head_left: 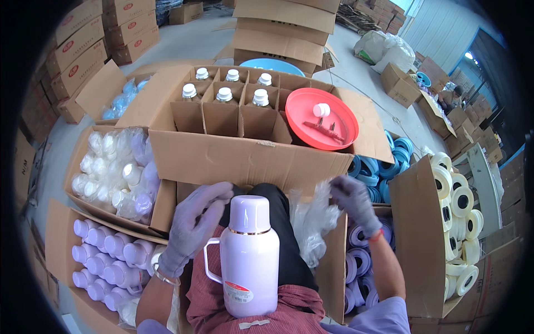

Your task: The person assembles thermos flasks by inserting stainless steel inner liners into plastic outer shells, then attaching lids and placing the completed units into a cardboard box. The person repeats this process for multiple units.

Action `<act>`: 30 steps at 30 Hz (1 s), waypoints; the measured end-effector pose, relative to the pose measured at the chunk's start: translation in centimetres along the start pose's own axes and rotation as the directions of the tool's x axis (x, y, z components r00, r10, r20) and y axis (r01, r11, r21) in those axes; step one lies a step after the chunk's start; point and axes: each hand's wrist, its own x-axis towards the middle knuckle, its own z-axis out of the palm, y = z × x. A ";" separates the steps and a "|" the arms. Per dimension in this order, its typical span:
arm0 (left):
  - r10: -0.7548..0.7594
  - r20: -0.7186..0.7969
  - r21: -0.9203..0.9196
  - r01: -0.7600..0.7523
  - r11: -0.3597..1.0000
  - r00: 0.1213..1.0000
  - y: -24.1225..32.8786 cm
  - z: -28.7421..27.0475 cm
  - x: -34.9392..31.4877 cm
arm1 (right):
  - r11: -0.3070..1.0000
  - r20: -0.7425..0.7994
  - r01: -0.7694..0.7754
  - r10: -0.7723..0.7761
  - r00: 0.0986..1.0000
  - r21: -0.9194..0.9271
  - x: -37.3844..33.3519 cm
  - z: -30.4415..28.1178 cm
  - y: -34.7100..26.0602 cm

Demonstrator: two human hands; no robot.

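A lilac vacuum flask (250, 261) with a side handle, a cup lid and a thin gold-coloured ring stands upright on my lap. Just left of it, my left hand (194, 225) in a pale glove is open, its fingers stretched out and holding nothing. To the right, my gloved right hand (356, 201) pinches the top of a clear plastic bag (311, 220), which hangs down crumpled beside my leg. In front of me, a divided carton (250, 153) holds several white-capped bottles (224, 96). A red basin (322, 136) rests on its right corner with a white cap (321, 109) inside.
Lilac flasks (114, 245) fill a carton at left, below another of bagged lids (114, 161). On the right are cartons of lilac rings (359, 264), blue rings (397, 153) and cream rings (461, 200). Stacked cartons (130, 28) stand behind. Another person (449, 97) is far right.
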 end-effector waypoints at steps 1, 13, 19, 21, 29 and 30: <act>0.016 0.037 0.003 -0.016 1.000 0.999 0.1 0.3 1.0 | 0.986 -0.008 -0.110 0.112 0.994 0.122 0.9 -0.9 -3.3; 0.118 0.163 -0.056 -0.110 0.992 0.979 -5.3 2.2 5.6 | 0.751 -0.453 0.497 -0.295 0.841 0.434 10.3 -0.3 -13.0; 0.067 0.273 -0.283 0.014 0.959 0.960 -5.7 7.0 8.8 | 0.837 -0.044 0.114 -0.107 0.993 0.535 6.8 10.3 -4.4; -0.113 0.173 -0.368 0.171 0.914 0.978 -6.3 7.1 10.0 | 0.912 -0.108 0.179 -0.149 0.983 0.369 6.4 12.6 -5.3; -0.291 -0.039 -0.610 0.208 0.765 0.956 -11.0 0.5 4.7 | 0.923 -0.211 0.230 -0.302 0.930 -0.309 6.0 15.3 1.6; -0.317 -0.010 -0.671 0.229 0.705 0.948 -10.5 0.3 3.6 | 0.928 -0.210 0.171 -0.249 0.946 -0.330 5.7 15.3 1.8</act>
